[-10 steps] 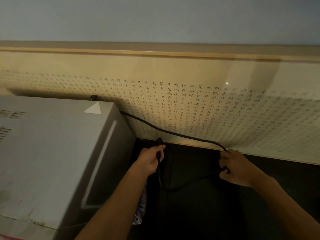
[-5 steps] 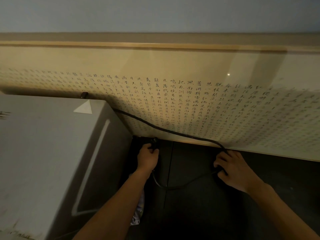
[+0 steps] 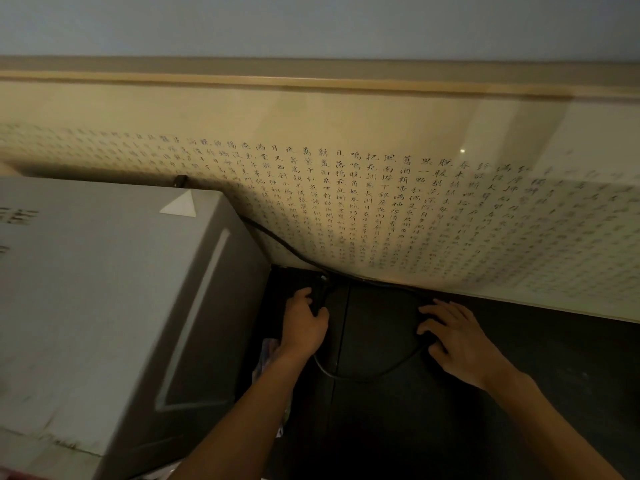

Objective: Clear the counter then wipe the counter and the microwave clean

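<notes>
The microwave [image 3: 104, 306] has a pale grey painted metal casing, matt, scuffed and smudged with grime towards its front edge. The desk [image 3: 554, 375] is dark and matt, with a fine grain and one thin seam. The power cord [image 3: 363, 375] has a smooth black plastic sheath. Behind it, the cream wall panel [image 3: 381, 133], printed with calligraphy, is glossy and catches a light spot. It is capped by a wooden strip [image 3: 311, 83], and the wall [image 3: 311, 22] above is matt painted.

microwave [image 3: 104, 289] cut off left, calligraphy [image 3: 519, 220] blurred
</notes>
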The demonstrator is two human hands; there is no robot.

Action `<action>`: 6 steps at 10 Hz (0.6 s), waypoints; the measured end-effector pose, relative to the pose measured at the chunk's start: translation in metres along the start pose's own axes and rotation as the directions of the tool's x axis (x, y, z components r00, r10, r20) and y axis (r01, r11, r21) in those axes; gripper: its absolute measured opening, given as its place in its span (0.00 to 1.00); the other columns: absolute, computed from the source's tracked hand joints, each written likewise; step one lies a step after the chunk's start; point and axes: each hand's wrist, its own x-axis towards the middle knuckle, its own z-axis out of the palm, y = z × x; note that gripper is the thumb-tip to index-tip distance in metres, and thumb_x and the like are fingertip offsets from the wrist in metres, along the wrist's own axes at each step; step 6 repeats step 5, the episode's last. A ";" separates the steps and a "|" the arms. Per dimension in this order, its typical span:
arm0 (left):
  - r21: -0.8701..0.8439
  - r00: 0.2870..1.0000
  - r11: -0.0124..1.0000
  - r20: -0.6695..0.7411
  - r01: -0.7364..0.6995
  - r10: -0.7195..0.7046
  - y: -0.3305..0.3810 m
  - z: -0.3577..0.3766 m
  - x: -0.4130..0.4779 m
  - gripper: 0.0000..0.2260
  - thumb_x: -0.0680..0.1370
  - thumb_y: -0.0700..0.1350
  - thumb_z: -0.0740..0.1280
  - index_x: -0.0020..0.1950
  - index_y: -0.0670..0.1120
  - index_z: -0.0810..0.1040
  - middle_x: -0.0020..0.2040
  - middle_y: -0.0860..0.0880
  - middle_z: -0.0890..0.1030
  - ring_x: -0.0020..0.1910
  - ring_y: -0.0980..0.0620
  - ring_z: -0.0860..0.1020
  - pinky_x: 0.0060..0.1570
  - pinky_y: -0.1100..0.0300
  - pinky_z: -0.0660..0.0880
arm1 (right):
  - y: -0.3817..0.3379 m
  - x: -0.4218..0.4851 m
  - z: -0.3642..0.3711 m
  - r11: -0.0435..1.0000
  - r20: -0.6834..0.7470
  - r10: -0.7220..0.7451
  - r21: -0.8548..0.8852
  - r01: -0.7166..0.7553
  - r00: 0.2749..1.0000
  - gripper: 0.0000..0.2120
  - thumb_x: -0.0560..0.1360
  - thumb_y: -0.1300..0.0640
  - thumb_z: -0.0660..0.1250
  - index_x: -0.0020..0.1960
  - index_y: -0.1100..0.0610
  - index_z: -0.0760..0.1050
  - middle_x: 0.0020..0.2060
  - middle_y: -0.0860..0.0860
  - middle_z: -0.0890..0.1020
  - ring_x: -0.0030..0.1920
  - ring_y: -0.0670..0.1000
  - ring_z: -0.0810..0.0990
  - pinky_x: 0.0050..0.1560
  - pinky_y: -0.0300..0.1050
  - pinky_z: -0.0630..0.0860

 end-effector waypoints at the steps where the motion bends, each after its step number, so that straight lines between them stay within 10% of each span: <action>1: 0.005 1.000 1.000 0.001 -0.005 0.005 -0.003 -0.002 -0.002 0.26 0.80 0.42 0.68 0.77 0.47 0.66 0.71 0.44 0.72 0.66 0.48 0.75 0.65 0.52 0.75 | -0.002 -0.001 -0.001 1.000 -0.002 0.003 -0.002 -0.003 1.000 0.16 0.76 0.49 0.64 0.64 0.40 0.74 0.76 0.45 0.65 0.79 0.50 0.54 0.79 0.51 0.47; 6: 0.138 0.975 0.966 -0.016 -0.217 0.221 -0.008 -0.011 -0.013 0.18 0.80 0.46 0.68 0.70 0.49 0.74 0.64 0.49 0.75 0.64 0.50 0.74 0.66 0.51 0.74 | -0.005 -0.007 -0.003 0.998 -0.063 -0.001 0.058 0.004 0.998 0.15 0.77 0.52 0.65 0.63 0.42 0.75 0.76 0.47 0.65 0.80 0.50 0.53 0.78 0.49 0.44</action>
